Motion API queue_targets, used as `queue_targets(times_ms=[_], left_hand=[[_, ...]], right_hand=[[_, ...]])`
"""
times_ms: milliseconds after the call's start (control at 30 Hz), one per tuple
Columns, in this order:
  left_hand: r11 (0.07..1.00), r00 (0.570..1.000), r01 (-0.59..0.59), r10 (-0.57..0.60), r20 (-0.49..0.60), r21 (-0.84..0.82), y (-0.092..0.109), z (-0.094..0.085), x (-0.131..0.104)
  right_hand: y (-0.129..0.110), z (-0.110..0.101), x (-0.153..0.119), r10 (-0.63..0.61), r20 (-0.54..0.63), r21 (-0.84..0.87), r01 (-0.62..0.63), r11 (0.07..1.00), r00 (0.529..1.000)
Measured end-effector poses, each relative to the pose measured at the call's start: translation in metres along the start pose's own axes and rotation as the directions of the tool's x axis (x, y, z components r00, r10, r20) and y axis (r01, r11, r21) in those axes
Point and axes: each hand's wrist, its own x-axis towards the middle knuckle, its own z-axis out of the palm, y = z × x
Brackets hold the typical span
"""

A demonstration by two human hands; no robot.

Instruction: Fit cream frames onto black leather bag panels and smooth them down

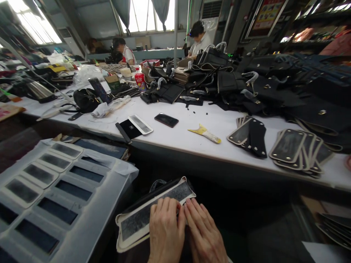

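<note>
A black handbag (156, 192) lies tilted in front of me, below the table edge. Its facing side carries a long pale-edged panel (134, 225) with a dark grey middle. My left hand (166, 228) is closed over the panel's near edge, with fingers curled and pressed down. Close beside it, my right hand (203, 230) grips the same edge near the right corner, its fingers held together and fairly straight. The fingertips of both hands almost meet. My hands cover part of the panel, and the bag's underside is hidden.
At left, pale-framed panels (41, 174) lie on a translucent sheet (108, 186). The white table (170, 140) holds a phone (166, 119), a yellow scraper-like tool (205, 133), a black flap piece (131, 129), stacked panels (290, 146) and piled black bags (233, 82). Two people sit beyond.
</note>
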Motion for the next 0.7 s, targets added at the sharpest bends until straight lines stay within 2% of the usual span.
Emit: queue_targets(times_ms=[67, 167, 267, 400, 567, 700], left_hand=[[0.999, 0.997, -0.037, 0.037, -0.069, 0.009, -0.004, 0.001, -0.01], [1.0, 0.988, -0.006, 0.007, -0.155, 0.006, -0.014, 0.001, -0.023], [1.0, 0.987, 0.014, -0.017, -0.16, -0.021, -0.024, 0.0, -0.03], [0.999, 0.983, 0.035, -0.034, -0.179, 0.003, -0.034, -0.004, -0.033], [0.998, 0.981, 0.052, -0.043, -0.187, 0.043, -0.041, -0.01, -0.038], [0.997, 0.973, 0.07, -0.059, -0.225, 0.041, -0.048, -0.015, -0.044]], right_hand=[[-0.004, 0.0, 0.0, 0.015, -0.002, -0.01, -0.015, 1.0, 1.0], [-0.013, 0.002, 0.001, 0.06, -0.01, -0.023, -0.061, 0.998, 0.998], [-0.021, 0.007, 0.001, 0.073, -0.011, -0.016, -0.073, 0.997, 0.997], [-0.031, 0.011, 0.0, 0.026, 0.019, 0.004, -0.027, 1.0, 0.999], [-0.044, 0.014, 0.009, 0.027, -0.049, 0.02, -0.026, 0.999, 0.998], [-0.055, 0.017, 0.017, -0.014, -0.059, 0.05, 0.017, 0.999, 0.998]])
